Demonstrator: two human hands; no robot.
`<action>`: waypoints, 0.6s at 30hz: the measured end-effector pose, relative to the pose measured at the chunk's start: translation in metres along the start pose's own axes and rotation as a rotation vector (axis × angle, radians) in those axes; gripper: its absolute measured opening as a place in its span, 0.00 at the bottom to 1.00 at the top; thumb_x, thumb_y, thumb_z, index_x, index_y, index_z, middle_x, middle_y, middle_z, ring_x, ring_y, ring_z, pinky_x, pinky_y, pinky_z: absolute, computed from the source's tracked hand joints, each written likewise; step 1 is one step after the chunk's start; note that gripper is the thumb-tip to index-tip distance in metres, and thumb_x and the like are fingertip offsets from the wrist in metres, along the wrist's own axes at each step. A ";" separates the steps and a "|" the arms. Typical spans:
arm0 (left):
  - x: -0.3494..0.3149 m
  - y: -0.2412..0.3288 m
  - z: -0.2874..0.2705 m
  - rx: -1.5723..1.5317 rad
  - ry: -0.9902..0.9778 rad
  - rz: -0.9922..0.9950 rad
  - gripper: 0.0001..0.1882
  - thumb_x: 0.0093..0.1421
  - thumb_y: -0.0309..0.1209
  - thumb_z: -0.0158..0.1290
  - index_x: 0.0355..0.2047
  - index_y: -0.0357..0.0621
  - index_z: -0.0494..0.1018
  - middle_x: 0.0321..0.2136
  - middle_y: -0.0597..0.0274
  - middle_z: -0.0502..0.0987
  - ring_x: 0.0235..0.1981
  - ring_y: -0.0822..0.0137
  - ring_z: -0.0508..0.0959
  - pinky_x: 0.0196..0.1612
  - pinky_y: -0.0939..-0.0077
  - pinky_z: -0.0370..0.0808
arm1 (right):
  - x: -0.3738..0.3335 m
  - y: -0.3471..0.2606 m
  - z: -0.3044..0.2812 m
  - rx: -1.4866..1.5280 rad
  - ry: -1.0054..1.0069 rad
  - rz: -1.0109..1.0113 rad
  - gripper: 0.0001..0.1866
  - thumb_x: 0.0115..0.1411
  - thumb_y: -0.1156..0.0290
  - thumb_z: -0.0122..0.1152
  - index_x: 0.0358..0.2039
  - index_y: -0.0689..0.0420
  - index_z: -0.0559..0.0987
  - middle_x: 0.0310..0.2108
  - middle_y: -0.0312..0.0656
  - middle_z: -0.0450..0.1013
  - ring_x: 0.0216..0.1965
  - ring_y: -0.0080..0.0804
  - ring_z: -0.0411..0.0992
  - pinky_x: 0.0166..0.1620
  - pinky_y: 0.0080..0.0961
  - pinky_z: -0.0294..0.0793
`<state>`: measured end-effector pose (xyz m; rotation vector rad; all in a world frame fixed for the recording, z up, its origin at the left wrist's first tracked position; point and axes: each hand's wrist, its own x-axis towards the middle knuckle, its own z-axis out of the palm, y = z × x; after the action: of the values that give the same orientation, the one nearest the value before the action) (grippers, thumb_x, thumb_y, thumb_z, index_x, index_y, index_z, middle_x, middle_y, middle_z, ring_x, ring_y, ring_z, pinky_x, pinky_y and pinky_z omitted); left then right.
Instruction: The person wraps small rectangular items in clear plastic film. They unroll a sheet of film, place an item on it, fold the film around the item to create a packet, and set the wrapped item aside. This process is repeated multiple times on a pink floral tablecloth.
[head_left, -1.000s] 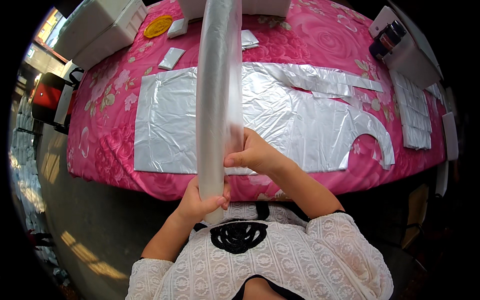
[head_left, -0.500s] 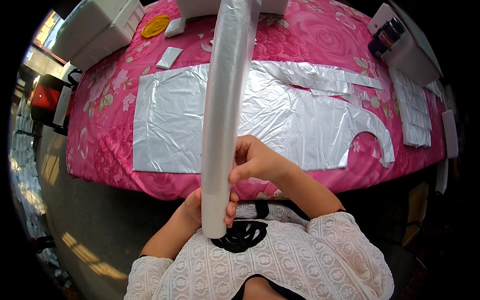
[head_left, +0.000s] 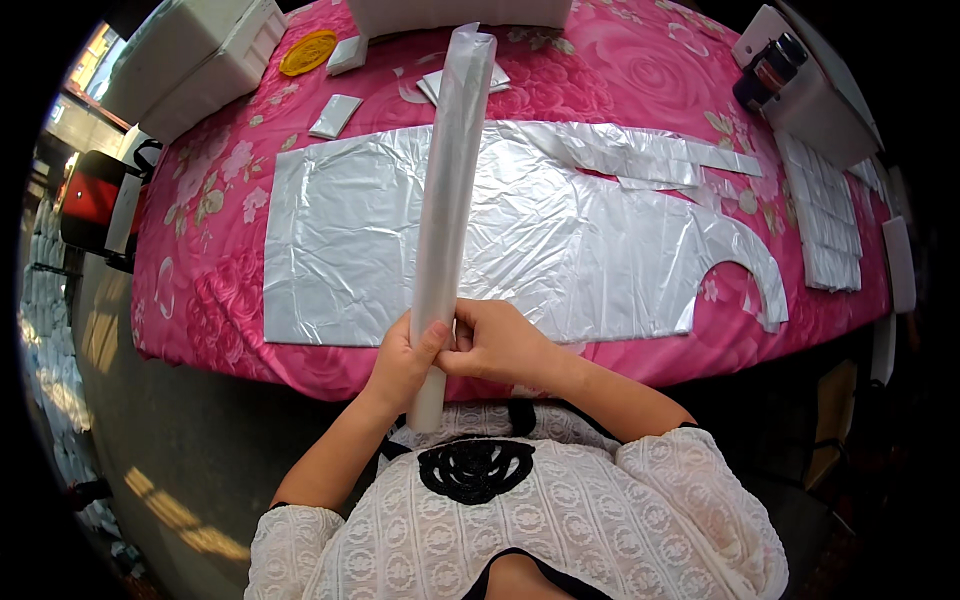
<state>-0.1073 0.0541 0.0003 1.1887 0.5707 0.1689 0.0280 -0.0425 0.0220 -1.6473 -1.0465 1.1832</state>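
1) A long translucent plastic film roll (head_left: pixel 450 180) is held up in front of the plastic apron (head_left: pixel 580 250), crossing it left of its middle; seen from above, the roll's top reaches past the apron's far edge and its lower end comes nearer the person than the apron's near edge
2) The left hand (head_left: pixel 405 358), by the apron's near edge, is wrapped around the lower part of the roll, its thumb lying across the front
3) The right hand (head_left: pixel 498 342), overlapping the apron's near edge, has its fingers curled and its thumb against the left thumb, right beside the roll; I cannot tell whether it pinches any film
4) The apron lies flat on a pink floral tablecloth (head_left: pixel 215 290), a curved cut-out at its right end and loose strips along its far side
5) Beyond the apron's far edge sit small folded white packets (head_left: pixel 336 116), a yellow round item (head_left: pixel 308 52) and a white box (head_left: pixel 460 14)
6) Past the apron's right end lies a stack of folded plastic (head_left: pixel 820 215), with a dark bottle (head_left: pixel 770 72) farther back
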 end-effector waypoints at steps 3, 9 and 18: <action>-0.007 0.000 -0.012 0.062 0.028 -0.156 0.23 0.58 0.48 0.50 0.38 0.37 0.66 0.27 0.63 0.71 0.28 0.76 0.72 0.29 0.83 0.70 | -0.006 -0.002 -0.014 -0.232 0.048 -0.130 0.19 0.45 0.63 0.64 0.35 0.61 0.75 0.24 0.41 0.72 0.25 0.32 0.71 0.30 0.27 0.70; -0.013 -0.008 -0.019 0.628 0.035 -0.110 0.17 0.53 0.37 0.53 0.36 0.34 0.67 0.28 0.54 0.74 0.28 0.64 0.76 0.29 0.73 0.73 | -0.002 -0.019 -0.003 -0.530 0.353 -0.841 0.17 0.45 0.63 0.65 0.33 0.57 0.75 0.31 0.39 0.71 0.35 0.36 0.69 0.41 0.31 0.67; -0.027 0.007 -0.008 0.713 -0.049 -0.289 0.20 0.51 0.37 0.55 0.38 0.33 0.69 0.28 0.48 0.76 0.30 0.58 0.77 0.32 0.70 0.72 | 0.034 0.039 -0.006 -0.892 0.028 -0.861 0.21 0.51 0.49 0.53 0.20 0.56 0.70 0.21 0.39 0.66 0.26 0.35 0.66 0.36 0.30 0.65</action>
<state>-0.1334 0.0524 0.0130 1.7698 0.7837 -0.3392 0.0471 -0.0237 -0.0221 -1.4793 -2.1543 0.0885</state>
